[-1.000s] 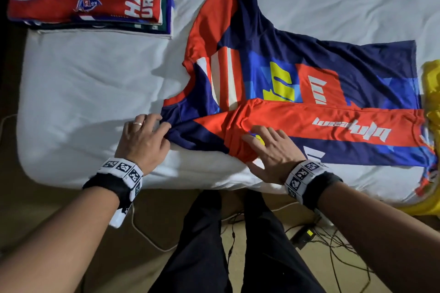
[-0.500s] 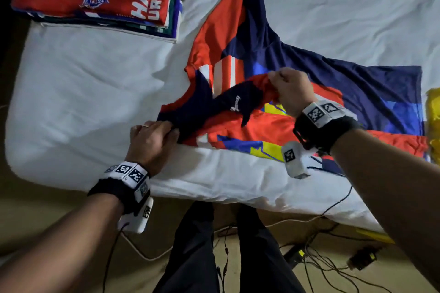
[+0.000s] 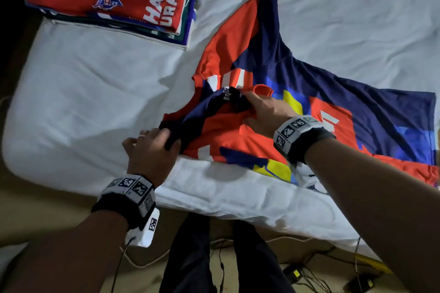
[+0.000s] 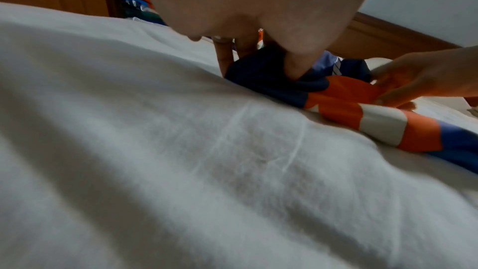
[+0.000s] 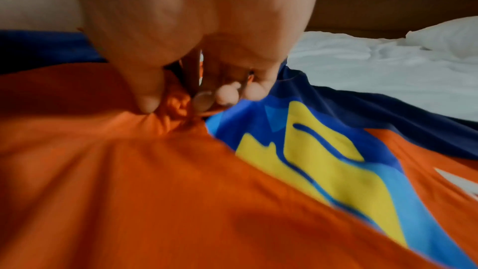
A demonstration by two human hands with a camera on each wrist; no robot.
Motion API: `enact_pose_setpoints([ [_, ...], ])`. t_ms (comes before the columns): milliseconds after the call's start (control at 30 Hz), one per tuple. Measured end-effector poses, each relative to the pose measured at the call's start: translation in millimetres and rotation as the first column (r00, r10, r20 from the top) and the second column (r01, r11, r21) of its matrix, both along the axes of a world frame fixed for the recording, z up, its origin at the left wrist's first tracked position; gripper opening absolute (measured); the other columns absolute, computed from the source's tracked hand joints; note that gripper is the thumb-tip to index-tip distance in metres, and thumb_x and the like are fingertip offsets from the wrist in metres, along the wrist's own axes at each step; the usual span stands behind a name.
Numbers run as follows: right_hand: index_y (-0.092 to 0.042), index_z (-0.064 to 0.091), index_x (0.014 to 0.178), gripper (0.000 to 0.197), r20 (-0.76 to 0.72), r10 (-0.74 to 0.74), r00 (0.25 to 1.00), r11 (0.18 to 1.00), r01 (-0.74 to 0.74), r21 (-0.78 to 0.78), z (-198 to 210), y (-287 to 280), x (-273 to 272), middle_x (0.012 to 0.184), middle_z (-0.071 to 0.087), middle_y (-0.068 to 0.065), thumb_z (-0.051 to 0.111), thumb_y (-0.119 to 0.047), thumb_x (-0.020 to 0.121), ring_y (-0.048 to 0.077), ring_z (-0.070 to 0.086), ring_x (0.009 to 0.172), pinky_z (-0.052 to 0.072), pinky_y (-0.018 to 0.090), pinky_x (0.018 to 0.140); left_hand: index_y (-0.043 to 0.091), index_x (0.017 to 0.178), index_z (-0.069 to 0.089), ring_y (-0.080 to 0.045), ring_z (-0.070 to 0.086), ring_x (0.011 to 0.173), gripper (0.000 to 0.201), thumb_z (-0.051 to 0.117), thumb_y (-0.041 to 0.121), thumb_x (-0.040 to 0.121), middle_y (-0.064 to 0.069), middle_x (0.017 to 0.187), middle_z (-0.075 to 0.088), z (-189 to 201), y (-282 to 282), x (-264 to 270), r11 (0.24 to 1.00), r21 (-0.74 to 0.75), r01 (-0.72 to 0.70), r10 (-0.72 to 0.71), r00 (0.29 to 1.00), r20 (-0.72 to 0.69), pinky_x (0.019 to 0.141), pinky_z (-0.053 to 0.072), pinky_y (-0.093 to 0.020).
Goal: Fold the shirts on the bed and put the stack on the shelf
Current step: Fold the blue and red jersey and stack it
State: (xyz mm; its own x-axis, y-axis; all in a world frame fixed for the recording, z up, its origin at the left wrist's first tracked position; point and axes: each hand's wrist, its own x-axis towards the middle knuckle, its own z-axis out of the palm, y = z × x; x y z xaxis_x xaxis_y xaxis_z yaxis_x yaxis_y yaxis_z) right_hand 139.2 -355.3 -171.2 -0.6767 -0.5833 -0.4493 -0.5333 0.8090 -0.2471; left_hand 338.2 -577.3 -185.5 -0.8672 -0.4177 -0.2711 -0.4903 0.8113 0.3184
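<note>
An orange, navy and yellow jersey (image 3: 333, 112) lies spread on the white bed (image 3: 95, 102), its near side folded over toward the middle. My left hand (image 3: 154, 143) grips the navy shoulder corner of the jersey (image 4: 264, 75) near the bed's front edge. My right hand (image 3: 264, 112) pinches bunched orange fabric of the jersey (image 5: 178, 105) at the folded-over sleeve, near the collar. A stack of folded shirts (image 3: 114, 0) with a red one on top sits at the far left corner of the bed.
The bed's front edge runs just before my legs (image 3: 214, 257). Cables and a power strip (image 3: 297, 273) lie on the floor below. A wooden headboard (image 5: 388, 7) and a white pillow (image 5: 444, 34) lie beyond the jersey. Bare sheet spreads left of the jersey.
My right hand lifted the near sleeve from the bed's front edge and carried it over the jersey toward the collar. My left hand kept its grip on the shoulder corner.
</note>
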Motion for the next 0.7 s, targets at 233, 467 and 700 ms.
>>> enact_pose_setpoints([
  [233,-0.035,0.044,0.130,0.063,0.120,-0.027,0.992,0.999,0.025,0.021,18.3,-36.5,-37.1,0.103,0.059,-0.003,0.062,-0.068,0.079,0.022,0.056,0.094,0.045,0.036,0.078,0.025,0.068,0.040,-0.023,0.052,0.082,0.036,0.032,0.052,0.090,0.010,0.067,0.048,12.1,-6.3,5.9,0.999,0.040,0.008,-0.011,0.997,0.081,0.080,0.015,-0.039],
  [467,-0.025,0.075,0.100,0.025,0.041,0.093,0.995,0.991,-0.096,0.094,37.7,-86.7,-58.5,0.104,0.070,0.008,0.059,-0.026,0.080,0.032,0.065,0.099,0.051,0.033,0.078,0.025,0.067,0.040,-0.028,0.057,0.076,0.037,0.050,0.049,0.094,0.012,0.054,0.035,21.7,-12.5,20.1,0.999,-0.023,-0.034,0.036,0.995,0.098,0.081,0.027,-0.043],
  [700,-0.012,0.064,0.108,0.028,-0.405,0.192,0.894,0.974,-0.224,-0.032,50.4,-139.0,-80.3,0.115,0.058,0.013,0.054,-0.014,0.082,0.037,0.055,0.109,0.048,0.043,0.078,0.024,0.072,0.059,-0.032,0.057,0.084,0.034,0.048,0.054,0.083,-0.002,0.079,0.059,11.3,-21.9,34.8,0.995,-0.054,-0.086,0.093,0.983,0.160,0.081,0.030,-0.047],
])
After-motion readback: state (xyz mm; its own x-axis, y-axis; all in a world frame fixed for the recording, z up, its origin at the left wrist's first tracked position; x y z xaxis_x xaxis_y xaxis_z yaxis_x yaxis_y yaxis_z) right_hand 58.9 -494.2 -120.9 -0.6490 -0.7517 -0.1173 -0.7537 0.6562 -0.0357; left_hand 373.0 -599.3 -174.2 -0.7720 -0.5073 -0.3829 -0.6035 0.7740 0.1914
